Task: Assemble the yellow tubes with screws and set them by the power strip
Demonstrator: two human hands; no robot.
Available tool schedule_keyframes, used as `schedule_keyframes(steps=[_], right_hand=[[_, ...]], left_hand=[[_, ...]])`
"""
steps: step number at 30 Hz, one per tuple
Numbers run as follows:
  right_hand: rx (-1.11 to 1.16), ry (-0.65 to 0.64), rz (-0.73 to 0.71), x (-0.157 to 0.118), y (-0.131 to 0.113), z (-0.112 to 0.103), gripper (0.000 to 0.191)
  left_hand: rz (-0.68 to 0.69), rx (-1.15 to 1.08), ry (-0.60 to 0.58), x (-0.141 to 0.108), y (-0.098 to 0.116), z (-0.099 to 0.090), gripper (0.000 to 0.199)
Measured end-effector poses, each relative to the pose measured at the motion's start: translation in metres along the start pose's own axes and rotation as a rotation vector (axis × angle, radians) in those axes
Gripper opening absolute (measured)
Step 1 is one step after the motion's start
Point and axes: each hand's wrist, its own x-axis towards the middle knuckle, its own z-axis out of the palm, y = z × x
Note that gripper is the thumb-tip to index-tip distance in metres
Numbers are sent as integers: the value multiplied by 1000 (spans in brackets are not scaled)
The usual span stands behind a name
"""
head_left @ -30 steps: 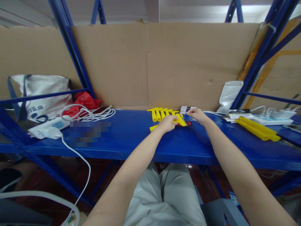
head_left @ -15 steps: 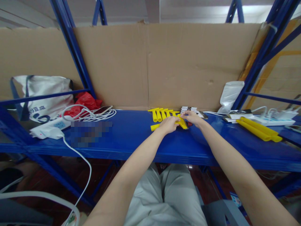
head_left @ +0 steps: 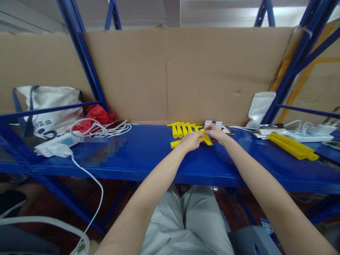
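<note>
Head view, left fingers: left hand (head_left: 191, 141) curls closed round a yellow tool (head_left: 207, 140), whose wide end shows to the hand's right.
Right fingers: tips of the right hand (head_left: 215, 133) bunch at the tool's upper edge — whether they pinch a small part, I cannot tell.
Yellow tool: mid-shelf, between both hands.
Twist risk: a push from the right fingertips could turn the tool, if the left grip is loose.
Drop risk: anything tiny in those fingertips could fall unnoticed, since the fingers hide the contact.
Row risk: yellow T-shaped pieces (head_left: 180, 130) lie just beyond the left hand; a forward knuckle could knock them out of line.
Packet risk: white-and-black packets (head_left: 213, 123) sit close behind the right hand; a backward brush could scatter them.
Blue shelf (head_left: 148, 156): smooth, slightly glossy — light pieces probably slide easily.
Right end: two yellow tubes (head_left: 289, 146) near a pale pouch (head_left: 261, 108).
Left end: power strip (head_left: 67, 139), looped white cable (head_left: 113, 132), red plastic bag (head_left: 98, 115), cloth bag (head_left: 54, 102).
Room: cardboard panel (head_left: 127, 74) behind the shelf; blue posts, pale ceiling, dark reddish floor.
</note>
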Motion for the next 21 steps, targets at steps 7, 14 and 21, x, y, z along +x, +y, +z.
schedule_keyframes(steps=[7, 14, 21], right_hand=[[-8, -49, 5, 3, -1, -13, 7], [-74, -232, 75, -4, -2, -23, 16], [-9, -204, 102, -2, -1, -18, 7]], left_hand=[[-27, -39, 65, 0, -1, -2, 25], [-79, -56, 87, -1, -2, -2, 29], [-75, -14, 74, -2, -2, 0, 38]])
